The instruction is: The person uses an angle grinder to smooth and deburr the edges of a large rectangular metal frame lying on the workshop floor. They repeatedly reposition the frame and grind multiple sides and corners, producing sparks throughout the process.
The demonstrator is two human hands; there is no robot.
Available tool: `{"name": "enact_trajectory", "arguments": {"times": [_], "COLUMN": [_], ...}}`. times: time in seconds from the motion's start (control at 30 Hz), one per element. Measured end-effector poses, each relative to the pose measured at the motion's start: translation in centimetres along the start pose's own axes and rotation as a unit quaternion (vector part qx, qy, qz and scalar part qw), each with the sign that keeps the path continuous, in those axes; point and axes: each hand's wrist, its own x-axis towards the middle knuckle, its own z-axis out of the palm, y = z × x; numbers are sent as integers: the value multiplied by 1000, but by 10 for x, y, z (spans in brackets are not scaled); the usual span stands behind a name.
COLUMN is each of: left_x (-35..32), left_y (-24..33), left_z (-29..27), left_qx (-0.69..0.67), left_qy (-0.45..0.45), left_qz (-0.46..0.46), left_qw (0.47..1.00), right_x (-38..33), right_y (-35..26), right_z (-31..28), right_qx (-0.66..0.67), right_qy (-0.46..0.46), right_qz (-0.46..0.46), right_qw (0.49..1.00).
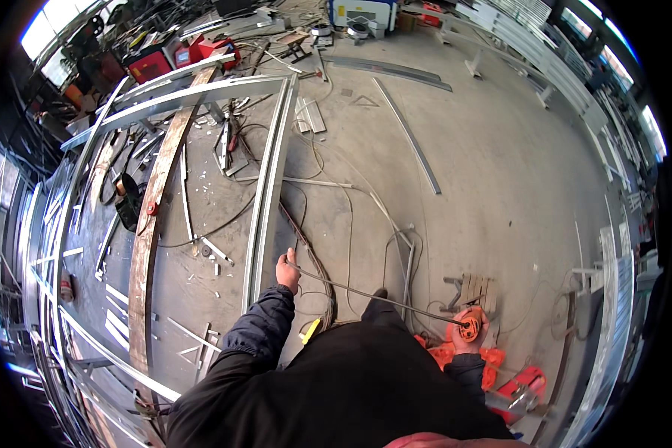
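Note:
My left hand (288, 272) is closed round a dark power cord (366, 292), beside a long silver metal profile (267, 187) of a large frame. The cord runs taut across my front to an orange power tool (468, 327). My right hand (476, 343) grips this tool low at the right, with its round end showing. Its other end is hidden, so its exact kind does not show. Below the right hand lie bright orange-red pieces (493, 360) and a red case-like object (521, 388).
A worn wooden plank (157, 194) crosses under the frame at the left. Cables (317, 261) and metal offcuts lie about the floor. Small wooden slats (476, 291) sit beyond my right hand. Loose profiles (411, 138) lie ahead, and long stacked profiles (534, 52) line the right side.

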Motion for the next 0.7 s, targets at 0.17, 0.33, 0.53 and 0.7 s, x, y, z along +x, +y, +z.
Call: {"name": "enact_trajectory", "arguments": {"times": [0.17, 0.33, 0.53, 0.7], "left_x": [47, 46, 66, 138], "left_y": [14, 25, 40, 163], "left_z": [38, 80, 113, 173], "left_qx": [112, 305, 222, 303], "left_qy": [125, 116, 58, -20], "left_qz": [122, 0, -35, 21], "left_qw": [978, 945, 973, 953], "right_x": [145, 263, 373, 466], "right_y": [-36, -5, 55, 133], "right_z": [87, 253, 391, 517], "right_qx": [-116, -268, -351, -397], "right_qy": [6, -66, -134, -201], "right_qz": [-68, -55, 8, 46], "right_qw": [991, 960, 927, 894]}}
